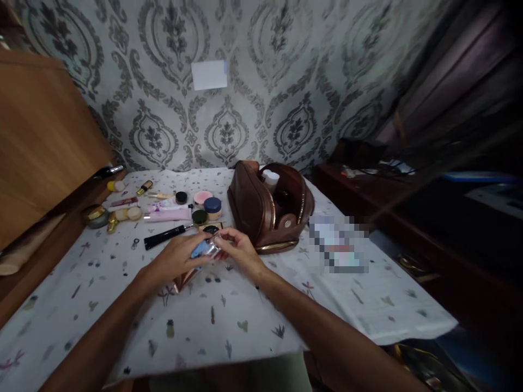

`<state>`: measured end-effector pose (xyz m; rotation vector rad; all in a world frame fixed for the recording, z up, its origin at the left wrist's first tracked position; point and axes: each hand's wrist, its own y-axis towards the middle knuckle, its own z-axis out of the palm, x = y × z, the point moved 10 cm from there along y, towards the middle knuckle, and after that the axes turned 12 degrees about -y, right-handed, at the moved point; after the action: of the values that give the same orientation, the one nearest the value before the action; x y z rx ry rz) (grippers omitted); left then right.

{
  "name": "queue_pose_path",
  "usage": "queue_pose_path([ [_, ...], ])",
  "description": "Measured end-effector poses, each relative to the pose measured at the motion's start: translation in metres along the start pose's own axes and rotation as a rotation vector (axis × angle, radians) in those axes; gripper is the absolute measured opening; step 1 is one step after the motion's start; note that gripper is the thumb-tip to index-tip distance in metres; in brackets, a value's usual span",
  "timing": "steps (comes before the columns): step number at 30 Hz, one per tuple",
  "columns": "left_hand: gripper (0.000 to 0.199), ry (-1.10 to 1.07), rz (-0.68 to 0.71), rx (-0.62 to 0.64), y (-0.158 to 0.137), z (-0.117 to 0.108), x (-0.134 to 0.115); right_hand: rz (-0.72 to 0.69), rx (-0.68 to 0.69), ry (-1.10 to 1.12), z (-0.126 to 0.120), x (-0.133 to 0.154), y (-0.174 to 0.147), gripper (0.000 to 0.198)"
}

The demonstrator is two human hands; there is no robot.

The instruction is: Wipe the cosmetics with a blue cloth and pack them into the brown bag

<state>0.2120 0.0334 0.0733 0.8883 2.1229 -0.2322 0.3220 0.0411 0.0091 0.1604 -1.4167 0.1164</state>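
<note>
Both hands meet over the near middle of the table around a small shiny item, blue on one side and clear or silvery on the other; its exact kind I cannot make out. My left hand wraps its left side. At its right end, the fingers of my right hand pinch it. A rose-gold, folded-looking object pokes out below my left hand, partly hidden. Just right of my hands stands a brown cosmetic bag, unzipped, with white-capped containers inside.
Left of the bag lie a black tube-like item, a pink tube, a blue-lidded jar, a pink round case and several other cosmetics. A blurred-out flat object lies to the right. A wooden cabinet borders the left.
</note>
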Motion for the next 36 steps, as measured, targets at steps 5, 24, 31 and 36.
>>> queue_pose_path([
  [5,0.041,-0.092,-0.081,-0.206,-0.003,-0.009,-0.004,-0.010,0.026,0.081,0.006,0.001,-0.003,0.057],
  [24,0.039,-0.261,-0.015,-0.333,-0.006,-0.022,0.012,0.276,0.343,0.244,0.047,-0.014,-0.029,0.059],
  [31,0.039,-0.337,-0.050,-0.225,-0.001,-0.014,0.011,0.260,0.365,0.155,0.048,-0.016,-0.031,0.053],
  [36,0.036,-0.345,-0.062,-0.209,-0.002,-0.014,0.008,0.138,0.292,0.049,0.044,-0.006,-0.026,0.057],
])
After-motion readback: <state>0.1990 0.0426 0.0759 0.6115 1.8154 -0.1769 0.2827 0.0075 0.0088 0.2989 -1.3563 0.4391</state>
